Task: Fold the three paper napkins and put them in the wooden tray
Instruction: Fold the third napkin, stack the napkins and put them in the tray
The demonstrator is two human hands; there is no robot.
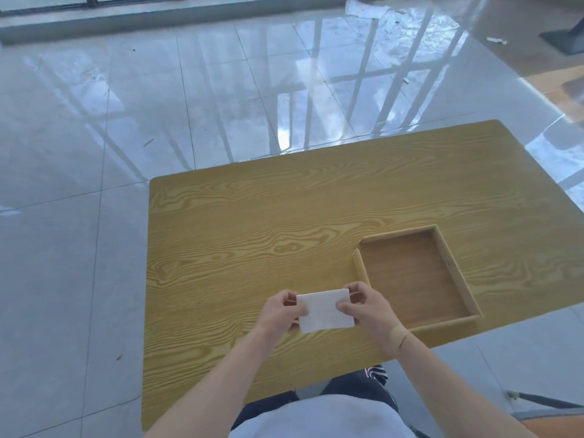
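Observation:
A white paper napkin [322,309], folded into a small rectangle, is held just above the wooden table [237,222] near its front edge. My left hand [282,312] pinches its left side and my right hand [368,308] pinches its right side. The wooden tray [456,260] lies on the table to the right of my hands, with nothing visible inside it. Its left rim is a short way from my right hand. No other napkins show in this view.
Glossy grey floor tiles surround the table on the left and far sides. A chair part [543,403] shows at the lower right, and my lap sits against the table's near edge.

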